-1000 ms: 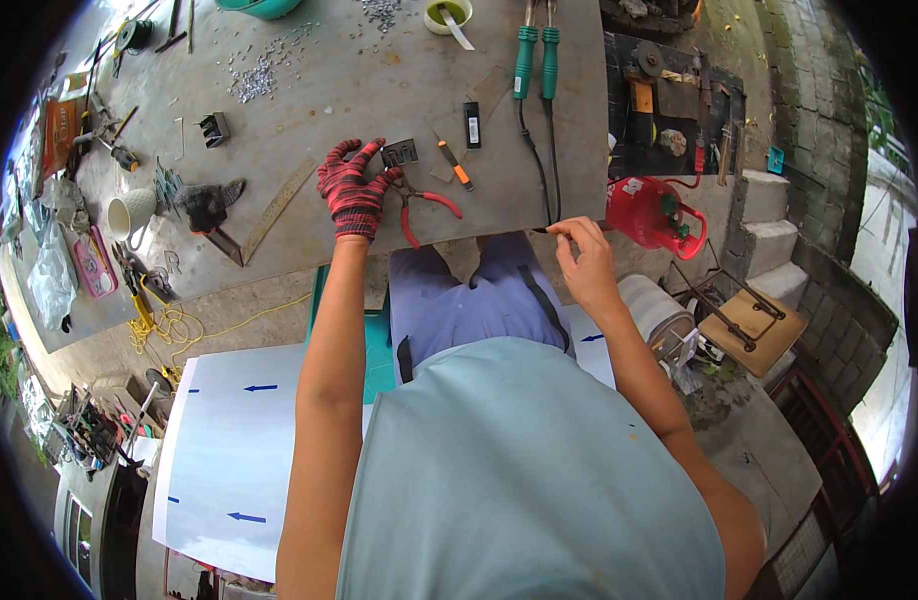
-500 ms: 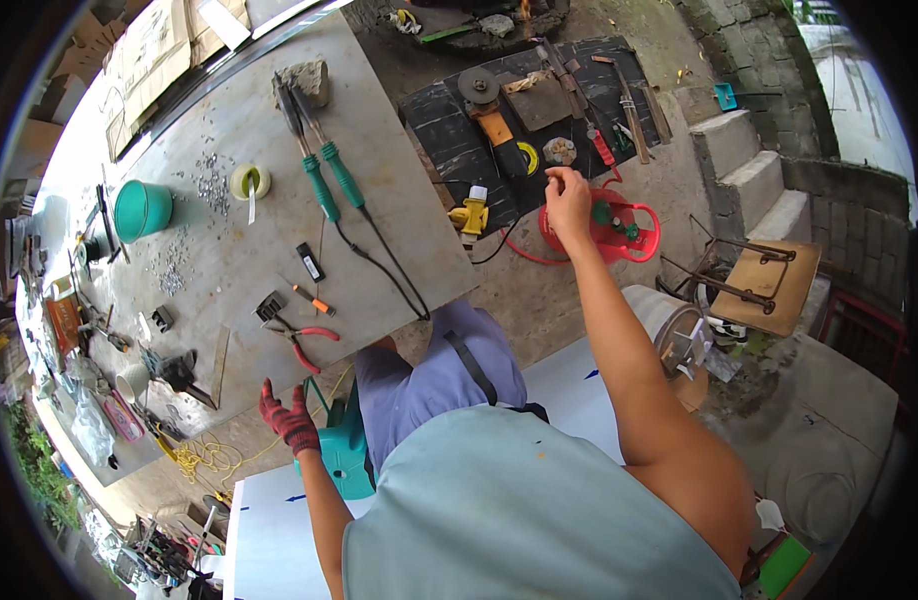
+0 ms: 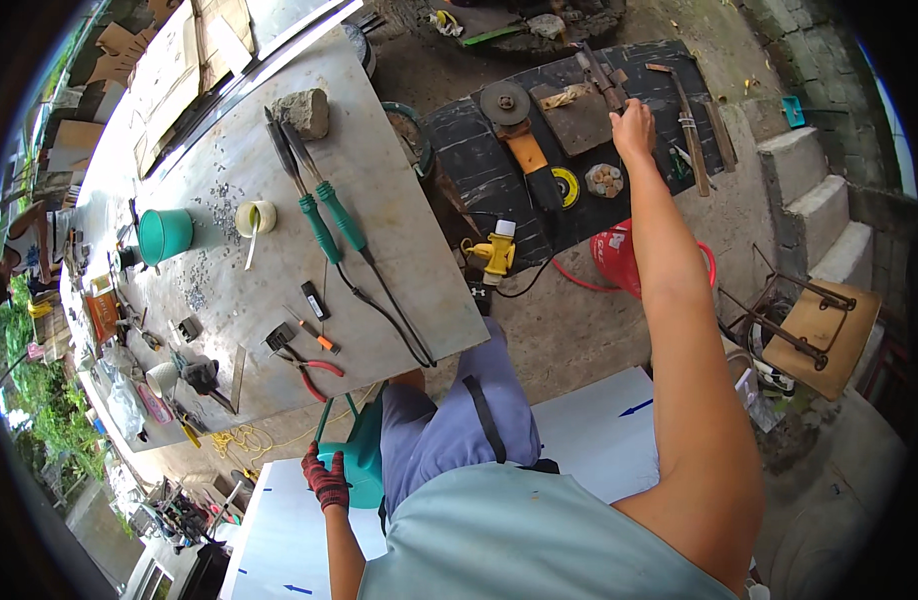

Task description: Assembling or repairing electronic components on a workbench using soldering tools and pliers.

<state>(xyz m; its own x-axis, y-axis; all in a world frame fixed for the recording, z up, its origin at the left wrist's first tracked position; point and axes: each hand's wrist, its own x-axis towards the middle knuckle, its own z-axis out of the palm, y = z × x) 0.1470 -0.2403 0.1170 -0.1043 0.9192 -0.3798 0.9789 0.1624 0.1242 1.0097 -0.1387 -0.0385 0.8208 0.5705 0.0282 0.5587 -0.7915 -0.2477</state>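
My bare right hand (image 3: 634, 132) reaches to the dark-topped low table (image 3: 449, 128), its fingers closed round the near end of a long rusty metal tool (image 3: 601, 80). The tool's exact kind is unclear. Beside it lie a flat rusty metal plate (image 3: 577, 118), a hammer-like tool with a long handle (image 3: 687, 125) and a lumpy stone-like piece (image 3: 606, 180). An orange and black angle grinder (image 3: 529, 155) rests to their left. In a red knitted glove, my left hand (image 3: 326, 480) hangs with fingers apart and nothing in it, near a green plastic stool (image 3: 364, 460).
On the metal worktable (image 3: 399, 250) at left lie two green-handled electrode holders (image 3: 331, 215), a stone block (image 3: 302, 113), a green bucket (image 3: 166, 236), a cream cup (image 3: 256, 217) and red-handled pliers (image 3: 314, 372). A red bucket (image 3: 619, 250) stands under my right arm; concrete steps (image 3: 814, 190) rise at right.
My right hand has moved forward from above the red bucket onto the rusty tool. My left hand has dropped back from the worktable's edge. The view has shifted.
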